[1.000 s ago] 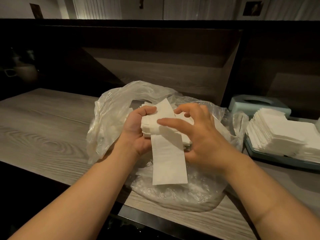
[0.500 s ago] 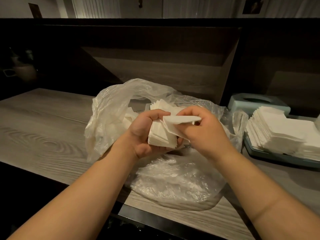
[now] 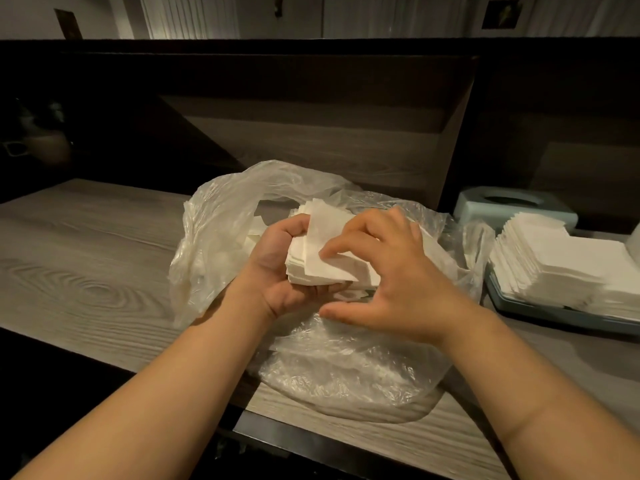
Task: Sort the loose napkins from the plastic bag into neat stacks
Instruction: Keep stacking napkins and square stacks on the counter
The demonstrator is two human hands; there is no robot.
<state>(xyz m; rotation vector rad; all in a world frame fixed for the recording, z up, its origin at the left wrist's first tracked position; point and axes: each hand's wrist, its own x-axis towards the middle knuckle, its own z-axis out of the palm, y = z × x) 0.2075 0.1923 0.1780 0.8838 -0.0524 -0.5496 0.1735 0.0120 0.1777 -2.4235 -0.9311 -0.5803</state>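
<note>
Now flattened, the top napkin lies under the right hand's spread fingers, on the stack the left hand grips.

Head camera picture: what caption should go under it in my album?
Left hand holds a napkin stack over the plastic bag while right hand presses the top napkin flat.

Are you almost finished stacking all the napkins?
Partly. Done: white napkin stacks fill the blue tray. In hand: the left hand holds a small napkin pile, and the right hand squares it. Left: more napkins inside the clear plastic bag.
</note>
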